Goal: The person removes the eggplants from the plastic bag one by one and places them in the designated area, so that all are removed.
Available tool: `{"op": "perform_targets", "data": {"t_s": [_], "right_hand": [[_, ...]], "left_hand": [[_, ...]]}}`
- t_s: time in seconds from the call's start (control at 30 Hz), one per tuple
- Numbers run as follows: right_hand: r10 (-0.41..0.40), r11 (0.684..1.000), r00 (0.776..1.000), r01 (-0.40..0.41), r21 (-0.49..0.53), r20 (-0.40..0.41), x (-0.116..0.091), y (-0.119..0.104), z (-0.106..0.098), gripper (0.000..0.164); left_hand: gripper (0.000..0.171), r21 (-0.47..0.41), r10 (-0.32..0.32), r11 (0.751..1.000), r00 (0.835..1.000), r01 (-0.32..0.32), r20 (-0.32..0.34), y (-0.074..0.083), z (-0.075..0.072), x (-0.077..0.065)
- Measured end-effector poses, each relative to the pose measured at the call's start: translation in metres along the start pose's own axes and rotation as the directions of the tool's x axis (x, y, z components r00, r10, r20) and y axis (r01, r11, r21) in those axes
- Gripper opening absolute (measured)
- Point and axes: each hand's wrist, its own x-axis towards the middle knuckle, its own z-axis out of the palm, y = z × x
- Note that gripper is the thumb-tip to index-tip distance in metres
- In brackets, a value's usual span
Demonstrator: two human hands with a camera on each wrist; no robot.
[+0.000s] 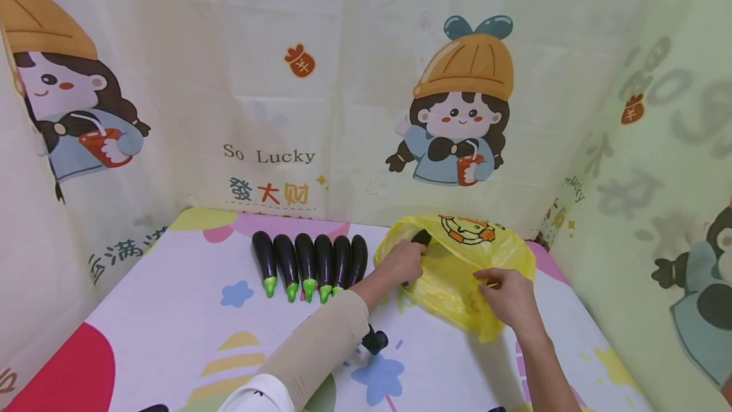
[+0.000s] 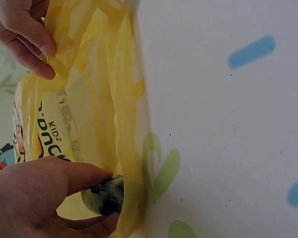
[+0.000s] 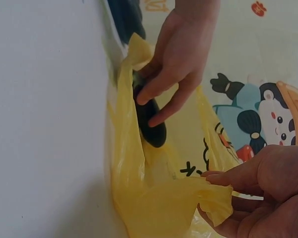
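My left hand (image 1: 403, 264) reaches into the mouth of a yellow plastic bag (image 1: 457, 294) and grips a dark eggplant (image 1: 422, 237). In the right wrist view this eggplant (image 3: 156, 131) lies just inside the bag's opening, thumb and fingers around it. The left wrist view shows only the eggplant's end (image 2: 105, 196) between thumb and fingers. With thumb and fingers, my right hand (image 1: 511, 297) pinches the bag's rim on its right side and holds the mouth wide. Left of the bag, several eggplants (image 1: 305, 259) lie side by side, green stem ends toward me.
A patterned white cloth (image 1: 189, 297) covers the table. Printed fabric walls (image 1: 354, 113) rise behind and on both sides, the rear one close behind the bag. A small black object (image 1: 375, 340) shows beneath the left forearm.
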Motion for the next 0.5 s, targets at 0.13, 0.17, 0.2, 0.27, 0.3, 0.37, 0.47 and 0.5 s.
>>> {"op": "perform_targets", "data": {"t_s": [0.13,0.17,0.2,0.27,0.3,0.37,0.47,0.5], "right_hand": [[-0.003,1.0,1.0,0.003,0.004,0.0,0.0008,-0.0005,-0.0003,0.025],[-0.003,1.0,1.0,0.003,0.004,0.0,0.0011,-0.0005,-0.0002,0.025],[-0.001,1.0,1.0,0.001,0.003,0.0,0.0012,-0.0004,0.0,0.024],[0.004,1.0,1.0,-0.004,0.006,0.003,0.0015,-0.0004,0.0002,0.025],[0.008,1.0,1.0,-0.008,0.007,0.004,0.0014,-0.0005,0.0002,0.025],[0.013,1.0,1.0,-0.013,0.009,0.006,0.001,-0.0004,0.0002,0.025],[0.017,1.0,1.0,-0.017,0.012,0.008,0.0004,-0.0002,-0.0001,0.026],[0.015,1.0,1.0,-0.015,0.012,0.008,0.0002,0.0,-0.0002,0.026]], "left_hand": [[0.048,-0.03,-0.007,1.0,1.0,0.007,-0.001,0.0002,-0.0021,-0.0016],[0.049,-0.042,-0.012,0.999,1.0,0.012,0.0,0.0002,-0.0025,-0.002],[0.05,-0.048,-0.015,0.999,1.0,0.015,0.0,0.0002,-0.0029,-0.0025],[0.051,-0.06,-0.017,0.998,1.0,0.017,-0.002,0.0,-0.0035,-0.0037],[0.051,-0.064,-0.017,0.998,1.0,0.017,-0.001,0.0001,-0.0038,-0.0044],[0.051,-0.066,-0.013,0.998,1.0,0.013,-0.003,0.0001,-0.0043,-0.0053],[0.052,-0.071,-0.008,0.997,1.0,0.008,-0.006,0.0007,-0.0053,-0.0062],[0.052,-0.075,-0.007,0.997,1.0,0.006,-0.007,0.0009,-0.0058,-0.0063]]}}
